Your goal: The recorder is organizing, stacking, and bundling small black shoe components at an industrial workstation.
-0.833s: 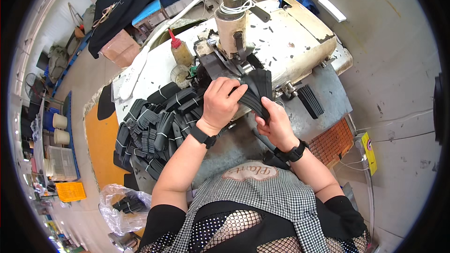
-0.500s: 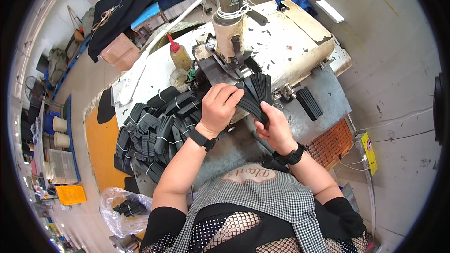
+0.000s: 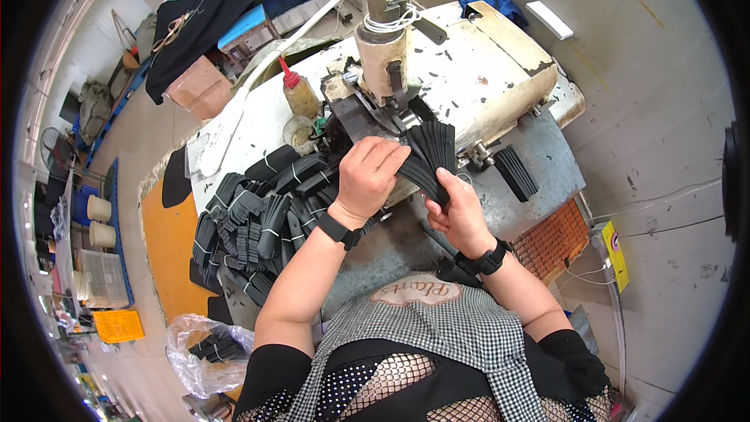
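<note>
A fanned stack of flat black strips (image 3: 434, 145) is spread just in front of the head of a cream-coloured machine (image 3: 382, 61). My right hand (image 3: 462, 217) grips the stack near its lower end, thumb on top. On the stack's left side, my left hand (image 3: 366, 180) is closed, its fingertips pinching the curved edge of the strips. Its hidden fingers keep me from telling how many strips it pinches. Left of this hand lies a heap of tied black strip bundles (image 3: 271, 211). Another small stack of strips (image 3: 516, 173) rests on the metal plate to the right.
A red-capped bottle (image 3: 298, 92) and a small cup (image 3: 298, 133) stand left of the machine head. A white lamp arm (image 3: 248, 78) crosses behind them. Black scraps litter the white tabletop. A plastic bag (image 3: 205, 355) with black pieces sits lower left; an orange-brown perforated panel (image 3: 551, 241) is lower right.
The strips in my right hand have closed up into a tighter fan. Both hands have shifted only slightly.
</note>
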Available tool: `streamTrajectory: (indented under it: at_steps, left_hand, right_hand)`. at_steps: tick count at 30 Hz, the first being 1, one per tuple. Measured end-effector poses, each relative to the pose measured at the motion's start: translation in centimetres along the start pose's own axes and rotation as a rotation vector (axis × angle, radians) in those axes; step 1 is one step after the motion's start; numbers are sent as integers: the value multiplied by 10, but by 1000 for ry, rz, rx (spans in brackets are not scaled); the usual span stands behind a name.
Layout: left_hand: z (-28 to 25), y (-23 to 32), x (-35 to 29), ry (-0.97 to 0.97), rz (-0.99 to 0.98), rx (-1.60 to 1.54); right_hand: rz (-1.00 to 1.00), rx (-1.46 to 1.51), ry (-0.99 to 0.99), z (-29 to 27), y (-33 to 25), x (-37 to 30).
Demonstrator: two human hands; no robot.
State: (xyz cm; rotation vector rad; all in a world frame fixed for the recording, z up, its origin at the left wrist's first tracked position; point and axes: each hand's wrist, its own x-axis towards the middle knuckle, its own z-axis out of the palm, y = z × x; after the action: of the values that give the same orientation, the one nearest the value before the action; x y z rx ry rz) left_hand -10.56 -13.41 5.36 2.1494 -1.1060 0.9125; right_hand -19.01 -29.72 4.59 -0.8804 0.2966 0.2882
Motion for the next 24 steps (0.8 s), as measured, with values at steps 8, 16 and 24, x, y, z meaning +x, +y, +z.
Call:
streamTrajectory:
  at_steps: [8,16,24]
  left_hand:
    - [-3,-3,-2,13,93,-21]
    - [-6,1,-3,-24,76,-10]
    - [-6,-1,-5,-14,92,-3]
  right_hand:
    - [-7,-16,77,5,0,-5]
    - [-16,-4,76,4,3,-6]
    - [-19,2,59,5,3,-6]
